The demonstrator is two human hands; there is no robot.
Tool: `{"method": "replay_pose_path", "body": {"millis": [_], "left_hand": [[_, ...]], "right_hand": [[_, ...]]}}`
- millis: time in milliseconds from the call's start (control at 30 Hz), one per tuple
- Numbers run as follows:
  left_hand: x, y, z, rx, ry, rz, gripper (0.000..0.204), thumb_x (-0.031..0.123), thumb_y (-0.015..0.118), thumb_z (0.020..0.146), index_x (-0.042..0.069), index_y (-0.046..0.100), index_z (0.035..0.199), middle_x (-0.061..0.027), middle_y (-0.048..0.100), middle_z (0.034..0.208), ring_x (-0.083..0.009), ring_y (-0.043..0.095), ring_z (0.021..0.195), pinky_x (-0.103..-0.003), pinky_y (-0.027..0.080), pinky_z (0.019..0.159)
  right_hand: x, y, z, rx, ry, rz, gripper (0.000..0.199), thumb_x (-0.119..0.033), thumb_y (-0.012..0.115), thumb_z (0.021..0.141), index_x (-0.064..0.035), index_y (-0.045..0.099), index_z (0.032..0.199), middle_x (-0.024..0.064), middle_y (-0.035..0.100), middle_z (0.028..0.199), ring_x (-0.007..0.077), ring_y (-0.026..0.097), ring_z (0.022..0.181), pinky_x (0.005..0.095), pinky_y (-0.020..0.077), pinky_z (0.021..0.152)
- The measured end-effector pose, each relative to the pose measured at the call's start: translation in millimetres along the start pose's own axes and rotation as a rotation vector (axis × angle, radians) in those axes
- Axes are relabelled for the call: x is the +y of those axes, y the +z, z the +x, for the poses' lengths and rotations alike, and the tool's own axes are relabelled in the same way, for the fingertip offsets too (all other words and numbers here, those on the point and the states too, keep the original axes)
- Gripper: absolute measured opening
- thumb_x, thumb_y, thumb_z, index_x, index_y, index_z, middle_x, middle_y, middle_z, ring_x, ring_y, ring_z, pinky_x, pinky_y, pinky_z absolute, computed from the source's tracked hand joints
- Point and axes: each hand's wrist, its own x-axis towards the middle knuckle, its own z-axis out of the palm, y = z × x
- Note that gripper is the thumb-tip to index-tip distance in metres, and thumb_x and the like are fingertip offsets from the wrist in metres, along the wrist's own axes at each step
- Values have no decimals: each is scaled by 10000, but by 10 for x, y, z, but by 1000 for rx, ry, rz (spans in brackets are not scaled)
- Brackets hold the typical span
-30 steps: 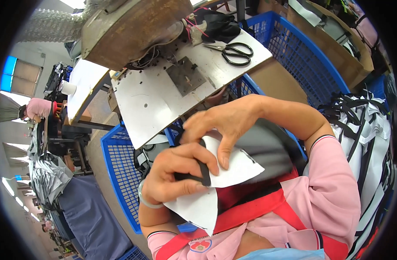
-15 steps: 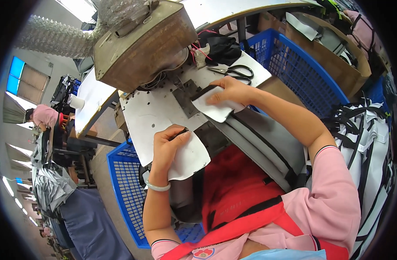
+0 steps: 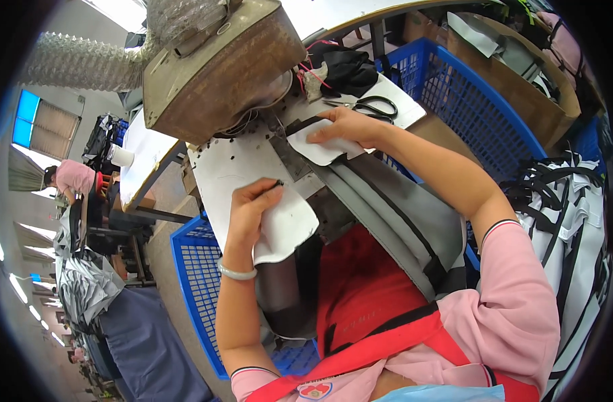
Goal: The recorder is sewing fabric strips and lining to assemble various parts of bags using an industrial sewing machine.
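My right hand (image 3: 350,128) pinches a white fabric flap (image 3: 313,146) edged with a black strip (image 3: 302,125). The strip lies at the small metal tip (image 3: 274,124) under a hooded machine (image 3: 219,74). From this flap a long grey fabric panel (image 3: 380,194) with black strips runs down over my lap. My left hand (image 3: 256,204) is closed on the edge of another white fabric flap (image 3: 286,224), held up near the table's front edge. A small dark bit shows at its fingertips. Whether both flaps belong to one piece is hidden.
Black-handled shears (image 3: 373,106) and a dark cloth (image 3: 347,70) lie right of the machine on the white table (image 3: 219,181). Blue baskets stand at right (image 3: 481,87) and lower left (image 3: 196,275). White pieces with black straps (image 3: 561,221) hang at far right. A person (image 3: 75,179) works at far left.
My right hand has moved left and up, bringing the black-edged flap to the metal tip. My left hand has risen slightly to the left with its flap.
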Motion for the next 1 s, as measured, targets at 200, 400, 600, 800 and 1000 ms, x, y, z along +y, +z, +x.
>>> {"method": "replay_pose_path", "body": {"millis": [200,400,600,800,1000], "left_hand": [[236,-40,379,-44,43,54,165,63,684,838,-47,689,961,-36,668,816,-92,594,691,-217,466,628],[217,41,716,-31,169,353,178,115,704,832,-41,702,919,-32,665,786,-90,569,675,-238,449,603],[251,51,830,17,213,504,203,124,723,807,-50,709,912,-34,663,746,-83,555,661,-249,446,589],[265,25,836,-65,176,424,207,115,723,820,-54,706,938,-29,667,775,-89,567,666,-247,463,604],[160,13,708,-108,57,154,242,127,726,827,-61,695,977,-44,678,836,-96,597,704,-245,483,623]], "right_hand": [[30,-82,-151,35,-37,-32,511,-120,755,799,72,564,1232,103,677,1063,113,643,901,253,514,809],[90,-149,-330,-21,1,-23,464,-126,764,796,50,593,1189,79,684,1056,109,647,903,241,512,827],[131,-160,-401,-42,-8,-10,455,-140,766,796,56,601,1173,70,688,1040,90,640,894,230,506,815],[182,-136,-454,-27,-5,-22,444,-157,773,792,49,615,1152,57,684,1026,77,625,894,227,497,810],[162,-121,-550,-28,8,-161,421,-232,735,838,36,624,1143,49,680,1010,75,607,885,232,484,790]]}}
